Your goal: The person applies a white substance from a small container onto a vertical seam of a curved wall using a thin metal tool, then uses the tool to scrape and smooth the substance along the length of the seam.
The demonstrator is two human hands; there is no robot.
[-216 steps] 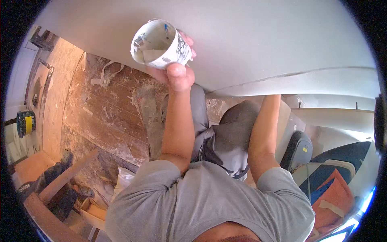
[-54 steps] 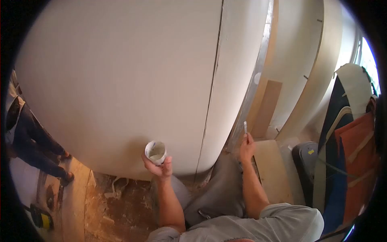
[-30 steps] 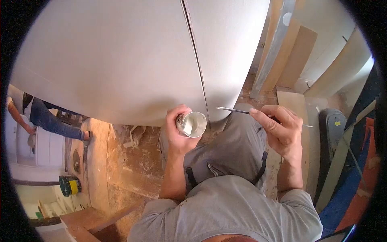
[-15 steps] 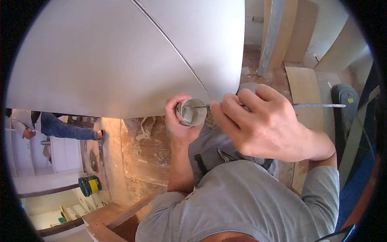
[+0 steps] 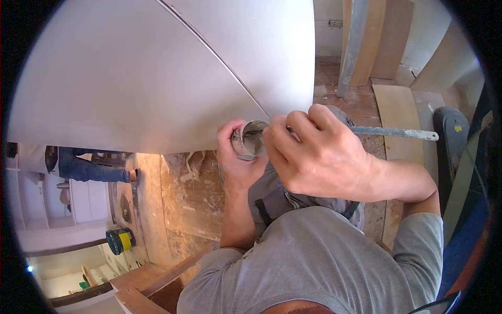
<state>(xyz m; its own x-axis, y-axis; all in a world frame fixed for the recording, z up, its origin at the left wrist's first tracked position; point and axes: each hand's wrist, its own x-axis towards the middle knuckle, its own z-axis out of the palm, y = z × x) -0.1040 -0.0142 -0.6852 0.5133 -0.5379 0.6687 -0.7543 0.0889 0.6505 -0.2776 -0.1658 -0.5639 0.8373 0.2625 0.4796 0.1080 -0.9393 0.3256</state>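
Observation:
A small tin can (image 5: 237,143) with grey smears inside sits in my left hand (image 5: 236,170), whose fingers wrap round its side. Its mouth is tilted toward my right hand (image 5: 321,157). That hand is closed on a thin flat metal strip (image 5: 395,132), like a hacksaw blade, with pale smears and a hole in its far end. The strip's other end points at the can's mouth, but my fingers mostly hide it. Just beyond both hands stands a large whitish panel (image 5: 157,78) with a dark groove (image 5: 214,52) running down toward the can.
Boards (image 5: 389,42) lean at the back right, near a dark grey case (image 5: 452,136). A black bucket with a yellow label (image 5: 120,240) stands at left. Another person's leg (image 5: 94,165) shows beyond the panel. A wooden frame (image 5: 146,288) is close on my left.
My right hand has shifted slightly left, closer to the can. The strip has turned so its flat face shows, and the can's mouth has tipped further right.

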